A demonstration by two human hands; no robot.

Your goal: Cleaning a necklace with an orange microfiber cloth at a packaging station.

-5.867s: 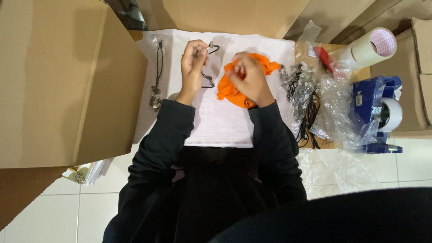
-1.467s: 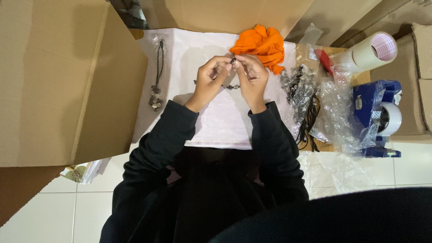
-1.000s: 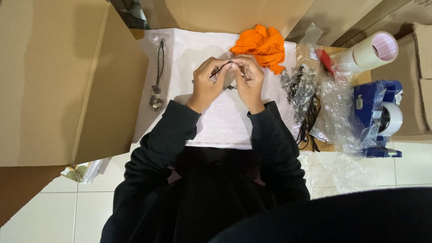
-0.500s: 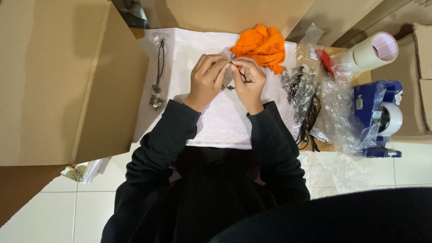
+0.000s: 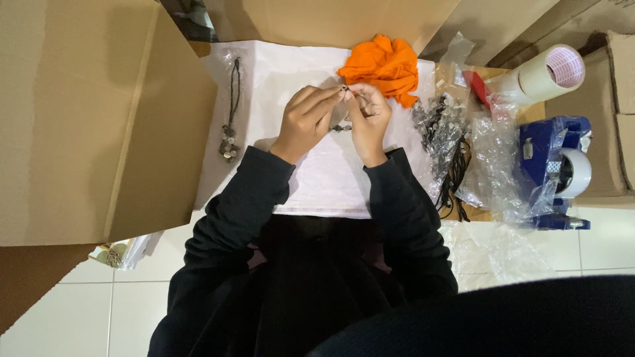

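Beaded cord (image 5: 341, 127) | left hand (image 5: 305, 122) fingers pinched on it | right hand (image 5: 368, 118) fingers pinched, probably same cord

Big open brown cardboard box (image 5: 92, 119) left of the hands. Clear plastic bags (image 5: 496, 158) crumpled right of them, one wrapping a necklace (image 5: 231, 109) at far left. More brown cartons (image 5: 618, 112) far right.

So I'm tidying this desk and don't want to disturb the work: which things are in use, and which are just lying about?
In use:
left hand
right hand
small beaded cord pinched between both
white sheet under them

Lying about:
orange cloth
bagged necklace
tape dispenser
tape roll
plastic bags
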